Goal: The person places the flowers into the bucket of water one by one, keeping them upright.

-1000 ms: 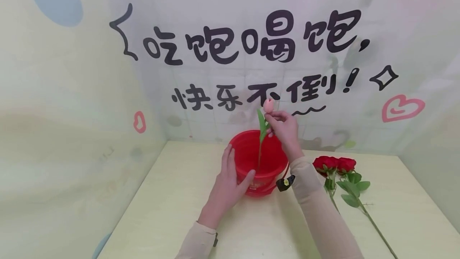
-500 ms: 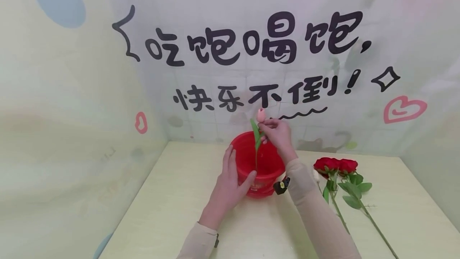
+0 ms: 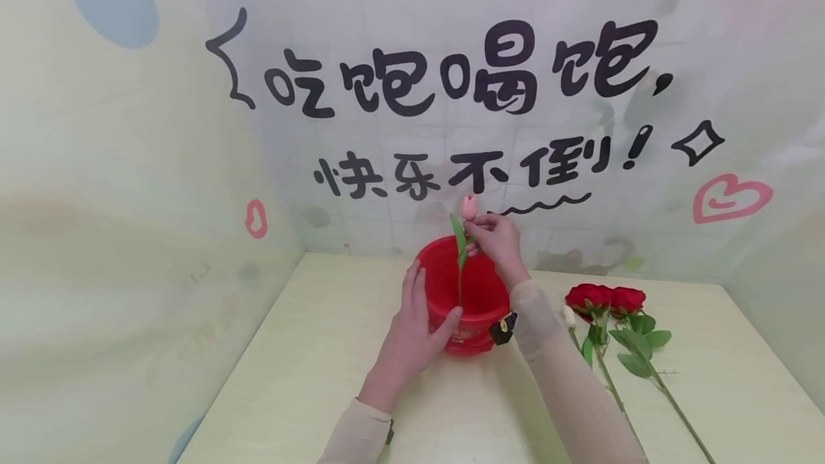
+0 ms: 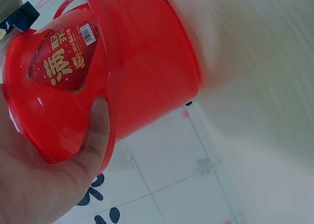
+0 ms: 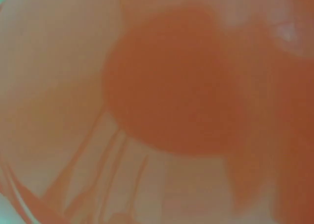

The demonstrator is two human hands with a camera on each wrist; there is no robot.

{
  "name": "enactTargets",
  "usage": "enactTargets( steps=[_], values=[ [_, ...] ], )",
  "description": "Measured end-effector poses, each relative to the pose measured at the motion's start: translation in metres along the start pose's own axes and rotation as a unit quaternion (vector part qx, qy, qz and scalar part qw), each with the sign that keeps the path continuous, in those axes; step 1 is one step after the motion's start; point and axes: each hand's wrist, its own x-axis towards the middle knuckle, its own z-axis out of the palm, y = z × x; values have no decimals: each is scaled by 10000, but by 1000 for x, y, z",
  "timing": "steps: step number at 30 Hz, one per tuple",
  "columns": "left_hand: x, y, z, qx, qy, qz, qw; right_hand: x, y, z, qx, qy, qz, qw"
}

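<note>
A red plastic bucket [image 3: 473, 331] stands on the table. My left hand [image 3: 411, 331] holds it from the left, fingers along its side and thumb on its front; in the left wrist view the thumb [image 4: 95, 136] bears on the bucket's handle and wall. Above the bucket, my right hand [image 3: 498, 240] pinches a pink tulip [image 3: 469, 206] by the stem, just under the bloom. Its stem runs down into the bucket, and the lower end is hidden behind the bucket's near side. The right wrist view is a blurred orange-red, with no hand or flower distinct.
Two red roses [image 3: 589, 301] with long stems lie on the table [image 3: 303, 349] to the right. A white flower [image 3: 568, 317] lies beside them, partly covered by the right sleeve [image 3: 567, 385]. A printed cloth wall [image 3: 399, 235] rises right behind the bucket.
The right hand has moved slightly left and down with the tulip, then held nearly still. The white flower has come out from behind the right sleeve. The left hand stays on the bucket.
</note>
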Motion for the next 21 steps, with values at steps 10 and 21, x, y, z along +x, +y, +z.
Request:
enactTargets(
  steps=[10, 21],
  values=[
    [-5, 5, 1, 93, 136, 93, 9998, 2, 1, -3, -128, -11, 99, 9999],
    [-10, 7, 5, 107, 135, -15, 9999, -3, 2, -4, -244, -222, 160, 9993]
  ],
)
